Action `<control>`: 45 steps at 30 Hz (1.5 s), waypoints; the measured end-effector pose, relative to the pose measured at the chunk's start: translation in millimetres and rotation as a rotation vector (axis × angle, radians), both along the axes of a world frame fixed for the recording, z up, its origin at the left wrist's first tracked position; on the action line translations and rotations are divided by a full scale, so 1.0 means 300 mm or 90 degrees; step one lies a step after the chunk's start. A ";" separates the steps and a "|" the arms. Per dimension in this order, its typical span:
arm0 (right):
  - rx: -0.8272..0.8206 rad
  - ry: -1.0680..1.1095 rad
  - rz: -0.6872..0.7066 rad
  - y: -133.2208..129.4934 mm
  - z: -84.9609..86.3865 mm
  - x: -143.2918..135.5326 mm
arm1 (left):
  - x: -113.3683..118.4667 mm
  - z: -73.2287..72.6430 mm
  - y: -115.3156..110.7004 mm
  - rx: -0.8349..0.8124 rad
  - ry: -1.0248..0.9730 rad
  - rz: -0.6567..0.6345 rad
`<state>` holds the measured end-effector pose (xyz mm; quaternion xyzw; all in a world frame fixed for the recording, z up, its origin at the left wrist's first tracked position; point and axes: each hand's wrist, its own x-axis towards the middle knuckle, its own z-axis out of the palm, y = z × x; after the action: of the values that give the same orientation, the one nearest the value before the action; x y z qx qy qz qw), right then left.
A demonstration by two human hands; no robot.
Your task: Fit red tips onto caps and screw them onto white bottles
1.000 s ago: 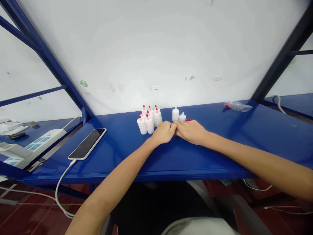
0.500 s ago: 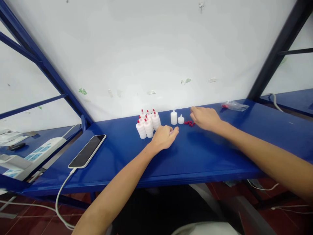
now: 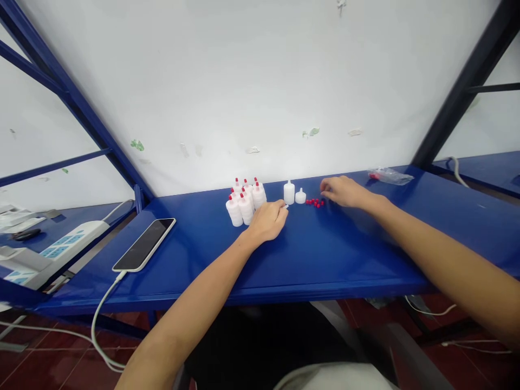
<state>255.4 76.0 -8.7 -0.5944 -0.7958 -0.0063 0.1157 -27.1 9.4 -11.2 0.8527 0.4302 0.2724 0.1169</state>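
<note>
My left hand (image 3: pixel 268 219) is closed around what looks like a white squeeze bottle; only its pale tip (image 3: pixel 286 206) sticks out past the fingers. Just behind that hand stands a cluster of white bottles (image 3: pixel 246 208) with red caps. My right hand (image 3: pixel 342 190) hovers by a small heap of loose red caps (image 3: pixel 315 203), its fingers curved and slightly apart, with nothing visible in them. Between the hands stand an uncapped white bottle (image 3: pixel 289 193) with a nozzle and a shorter white nozzle-topped piece (image 3: pixel 300 197).
A phone (image 3: pixel 144 245) on a charging cable lies at the left of the blue table (image 3: pixel 325 260). A clear plastic bag (image 3: pixel 390 176) with something red inside lies at the back right. A power strip (image 3: pixel 60 252) is at far left; a white wall rises behind.
My left hand has shifted slightly left and up, its fingertips turning so a pale tip shows. My right hand has moved a little right, away from the red caps, its fingers loosening.
</note>
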 end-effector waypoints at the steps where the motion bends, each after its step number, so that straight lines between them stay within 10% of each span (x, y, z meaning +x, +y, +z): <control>1: -0.005 -0.009 0.003 0.002 0.000 0.002 | -0.001 0.000 0.001 0.001 0.002 -0.003; 15: 0.039 0.080 -0.024 -0.076 0.064 -0.078 | -0.005 -0.002 0.000 0.002 0.008 -0.030; 21: -0.036 0.328 0.158 -0.166 0.077 -0.178 | 0.002 -0.017 0.002 0.039 0.005 -0.080; 30: -0.030 0.316 0.324 -0.229 0.050 -0.268 | 0.005 -0.031 0.000 0.024 0.057 -0.112; 37: 0.274 0.299 0.099 -0.148 0.041 -0.212 | 0.005 -0.028 0.009 0.008 0.025 -0.067; 45: 0.215 0.246 -0.070 -0.049 0.011 -0.145 | 0.000 -0.013 0.014 0.032 -0.073 -0.004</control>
<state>211.8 61.4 -5.4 -0.5990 -0.7132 -0.0315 0.3627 -27.0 13.7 -15.1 0.8399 0.4128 0.3310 0.1204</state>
